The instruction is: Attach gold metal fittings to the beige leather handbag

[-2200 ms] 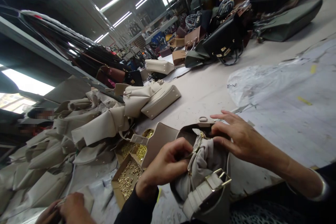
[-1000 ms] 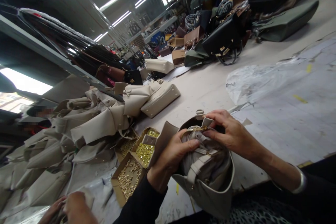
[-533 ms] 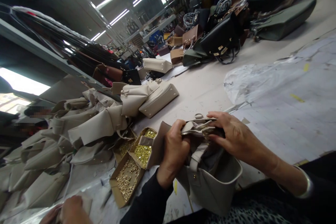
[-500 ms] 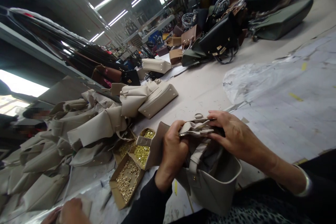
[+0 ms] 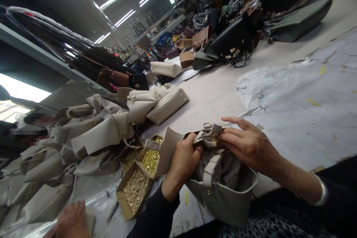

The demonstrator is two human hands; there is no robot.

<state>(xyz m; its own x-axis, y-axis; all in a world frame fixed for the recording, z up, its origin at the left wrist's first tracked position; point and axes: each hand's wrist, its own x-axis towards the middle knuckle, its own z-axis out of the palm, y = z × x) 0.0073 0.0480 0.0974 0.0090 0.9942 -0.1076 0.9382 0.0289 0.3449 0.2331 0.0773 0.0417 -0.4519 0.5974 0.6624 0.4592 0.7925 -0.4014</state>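
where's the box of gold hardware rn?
Head view, lower left: the box lies on the table, just left of the left hand and the bag.

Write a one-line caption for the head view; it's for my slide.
Both hands, left hand and right hand, hold a beige handbag beside boxes of gold hardware.

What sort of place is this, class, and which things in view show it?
Most likely a handbag workshop: a pile of unfinished beige bags, boxes of gold fittings, and finished handbags along the long table.
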